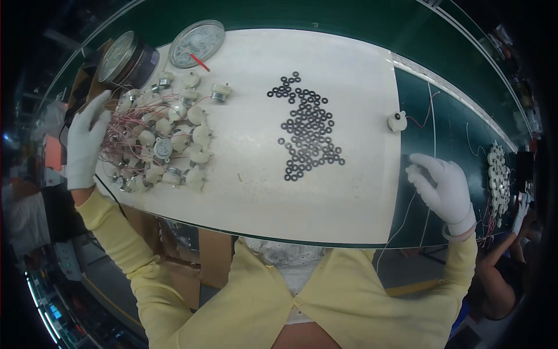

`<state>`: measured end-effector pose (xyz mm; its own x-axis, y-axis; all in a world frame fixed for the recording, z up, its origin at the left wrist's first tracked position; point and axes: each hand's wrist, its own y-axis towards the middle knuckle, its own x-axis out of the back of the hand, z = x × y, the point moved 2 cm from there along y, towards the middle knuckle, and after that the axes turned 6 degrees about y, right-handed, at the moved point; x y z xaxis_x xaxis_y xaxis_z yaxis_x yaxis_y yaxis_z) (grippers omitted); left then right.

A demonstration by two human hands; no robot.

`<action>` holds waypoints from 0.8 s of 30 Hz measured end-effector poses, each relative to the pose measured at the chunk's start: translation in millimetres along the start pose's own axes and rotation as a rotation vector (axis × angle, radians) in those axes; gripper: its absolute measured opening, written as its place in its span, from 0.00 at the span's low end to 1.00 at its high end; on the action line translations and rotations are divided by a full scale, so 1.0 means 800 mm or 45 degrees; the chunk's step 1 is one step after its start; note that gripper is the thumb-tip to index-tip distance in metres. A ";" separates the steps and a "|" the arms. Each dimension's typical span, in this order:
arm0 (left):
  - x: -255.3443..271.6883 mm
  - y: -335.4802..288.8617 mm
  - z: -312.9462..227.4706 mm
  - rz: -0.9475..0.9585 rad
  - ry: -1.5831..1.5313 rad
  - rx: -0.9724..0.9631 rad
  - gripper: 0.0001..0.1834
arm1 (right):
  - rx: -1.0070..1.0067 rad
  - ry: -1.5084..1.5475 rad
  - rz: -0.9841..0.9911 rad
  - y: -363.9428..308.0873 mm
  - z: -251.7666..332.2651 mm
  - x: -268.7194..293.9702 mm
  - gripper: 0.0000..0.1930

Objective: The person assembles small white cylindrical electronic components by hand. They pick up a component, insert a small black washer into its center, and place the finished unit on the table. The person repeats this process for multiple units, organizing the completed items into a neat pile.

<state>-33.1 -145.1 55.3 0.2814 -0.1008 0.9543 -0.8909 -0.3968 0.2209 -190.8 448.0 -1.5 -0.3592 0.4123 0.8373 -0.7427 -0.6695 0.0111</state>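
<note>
My left hand (88,142), in a white glove, is at the left edge of a heap of small cream-and-metal motors (163,148) with thin red wires. Its fingers stretch upward, apart, beside the wires, holding nothing I can see. My right hand (444,189), also gloved, is over the green strip at the right of the white board. Its fingers and thumb curl around something small and pale that I cannot make out. A thin pale wire (405,218) hangs below the fingertips. Beyond this hand, a single motor (397,121) with a dark ring on top lies at the board's edge.
Many small dark rings (308,125) spread over the middle of the white board (244,203). A round tin (122,61) and a lid with pale grease and a red stick (197,43) stand at back left. More motors (498,183) line the far right, near another person's gloved hand (521,212).
</note>
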 end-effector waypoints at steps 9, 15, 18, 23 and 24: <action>0.043 -0.059 -0.117 0.123 -0.253 -0.222 0.31 | -0.099 0.103 -0.025 0.009 -0.002 -0.005 0.12; -0.021 -0.017 -0.004 0.276 0.358 0.187 0.37 | -0.102 0.198 -0.008 0.005 -0.004 -0.015 0.11; -0.060 -0.001 0.019 0.304 0.245 0.351 0.34 | -0.173 0.206 0.016 0.002 -0.004 -0.015 0.11; 0.017 -0.008 0.013 -0.495 0.096 -0.109 0.34 | -0.146 0.186 0.026 0.007 -0.006 -0.015 0.11; 0.019 -0.001 0.021 -0.770 0.041 -0.169 0.35 | -0.143 0.164 0.020 0.006 -0.005 -0.015 0.12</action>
<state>-22.0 -161.2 65.9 0.7413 0.1349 0.6575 -0.6145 -0.2576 0.7457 -192.3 441.9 -13.6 -0.4355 0.4827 0.7598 -0.7920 -0.6066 -0.0687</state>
